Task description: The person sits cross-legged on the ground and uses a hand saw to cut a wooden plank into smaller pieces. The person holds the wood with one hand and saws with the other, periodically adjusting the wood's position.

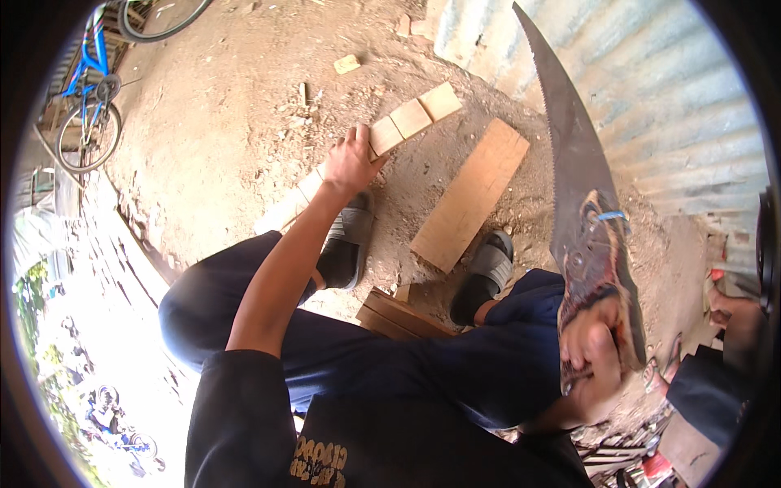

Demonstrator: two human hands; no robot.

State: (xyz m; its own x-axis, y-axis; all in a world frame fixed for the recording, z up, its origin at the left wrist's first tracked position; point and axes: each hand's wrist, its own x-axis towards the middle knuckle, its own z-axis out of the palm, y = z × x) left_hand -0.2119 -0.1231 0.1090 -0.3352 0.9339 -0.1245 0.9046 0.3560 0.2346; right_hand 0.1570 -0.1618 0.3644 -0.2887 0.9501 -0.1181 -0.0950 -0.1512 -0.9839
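Observation:
My right hand (594,346) is wrapped round the wooden handle of a handsaw (569,138). The saw stands raised on the right, its dark toothed blade pointing to the far side, with a blue tie round the handle. On the ground at centre, pale wooden blocks (411,119) lie end to end in a slanting row. My left hand (350,165) grips one block in the middle of this row, fingers over the far edge and thumb on the near side. That block is mostly hidden under the hand. The saw blade is apart from the wood.
A flat board (472,195) lies right of the row, between my sandalled feet. More wood (399,315) sits below my knees. A small offcut (346,64) lies farther off. Corrugated metal sheeting (651,89) borders the right; a blue bicycle (93,89) stands left. Another person's leg (736,313) shows at right.

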